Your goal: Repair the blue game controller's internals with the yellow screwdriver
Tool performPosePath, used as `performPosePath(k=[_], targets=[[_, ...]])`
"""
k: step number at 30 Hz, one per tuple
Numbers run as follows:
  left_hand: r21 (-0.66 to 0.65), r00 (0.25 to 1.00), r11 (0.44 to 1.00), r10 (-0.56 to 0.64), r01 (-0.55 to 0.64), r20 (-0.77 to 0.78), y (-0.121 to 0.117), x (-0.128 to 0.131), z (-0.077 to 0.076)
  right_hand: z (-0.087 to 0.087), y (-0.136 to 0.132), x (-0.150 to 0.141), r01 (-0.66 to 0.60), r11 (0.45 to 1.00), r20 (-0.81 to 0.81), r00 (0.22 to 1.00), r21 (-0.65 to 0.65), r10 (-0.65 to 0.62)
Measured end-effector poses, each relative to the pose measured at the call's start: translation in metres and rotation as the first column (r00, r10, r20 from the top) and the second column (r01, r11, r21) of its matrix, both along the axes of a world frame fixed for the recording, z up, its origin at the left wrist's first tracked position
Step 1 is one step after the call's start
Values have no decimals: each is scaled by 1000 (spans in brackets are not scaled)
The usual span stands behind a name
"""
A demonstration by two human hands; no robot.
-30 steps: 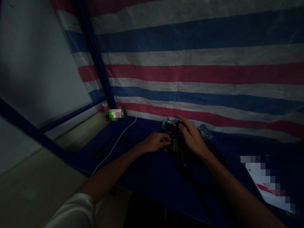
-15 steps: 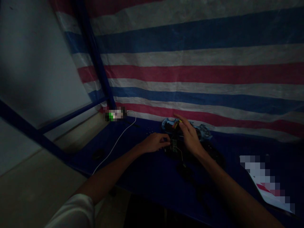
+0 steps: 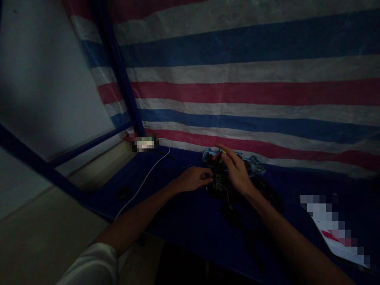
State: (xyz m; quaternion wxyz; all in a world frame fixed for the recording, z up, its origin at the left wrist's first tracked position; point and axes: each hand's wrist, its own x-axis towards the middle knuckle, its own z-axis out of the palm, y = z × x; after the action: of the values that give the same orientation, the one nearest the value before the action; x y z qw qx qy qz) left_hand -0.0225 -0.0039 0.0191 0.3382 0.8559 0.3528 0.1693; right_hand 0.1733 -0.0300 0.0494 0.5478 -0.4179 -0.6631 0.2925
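In the head view a dark toy car chassis (image 3: 258, 190) lies on the blue tabletop, with a small green circuit board (image 3: 218, 183) at its left end and a thin pale wire running from it. My left hand (image 3: 194, 178) pinches thumb and fingers at that left end beside the board; the exact contact is too dark to see. Above the board, my right hand (image 3: 236, 168) grips a screwdriver (image 3: 222, 156) by its yellow handle, index finger stretched out. The tool points down; its tip is lost in the dark. Behind both hands rests a light-blue car body shell (image 3: 257, 165).
Several tiny screw-like bits (image 3: 187, 162) lie left of the shell. A white cable (image 3: 148, 174) crosses the table's left side, near a small dark object (image 3: 122, 193). A blurred-out sheet (image 3: 329, 235) is at right. A striped tarp (image 3: 237, 93) and blue frame post (image 3: 118, 75) stand behind.
My right hand and the screwdriver's yellow handle have turned slightly, and the fingers sit a little differently. My left hand stays nearly where it was.
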Motion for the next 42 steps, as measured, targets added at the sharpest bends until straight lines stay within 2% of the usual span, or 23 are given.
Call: performPosePath(k=[7, 12, 15, 19, 24, 30, 37, 42], targets=[[45, 999, 999, 11, -9, -30, -2, 2, 2, 2, 1, -2, -52, 998, -152, 987, -24, 47], [31, 999, 999, 24, -23, -41, -2, 2, 2, -2, 0, -8, -71, 997, -167, 984, -40, 63], [31, 999, 999, 19, -18, -26, -2, 2, 1, -5, 1, -7, -110, 990, -217, 972, -88, 89], [38, 1000, 999, 21, -21, -17, -3, 2, 1, -6, 2, -7, -102, 991, -280, 957, -84, 75], [56, 1000, 998, 17, -16, -25, -5, 3, 3, -5, 0, -14, -172, 979, -461, 881, -109, 103], [84, 999, 996, 27, -24, -32, -3, 3, 0, -1, -1, -18, -311, 939, -587, 792, -147, 170], [94, 999, 995, 32, -28, -36, -3, 3, -2, -3, -1, -18, -286, 946, -638, 760, -155, 125], [88, 999, 996, 22, -19, -29, -2, 3, -3, 0, -1, -19, -309, 944, -628, 758, -111, 174]])
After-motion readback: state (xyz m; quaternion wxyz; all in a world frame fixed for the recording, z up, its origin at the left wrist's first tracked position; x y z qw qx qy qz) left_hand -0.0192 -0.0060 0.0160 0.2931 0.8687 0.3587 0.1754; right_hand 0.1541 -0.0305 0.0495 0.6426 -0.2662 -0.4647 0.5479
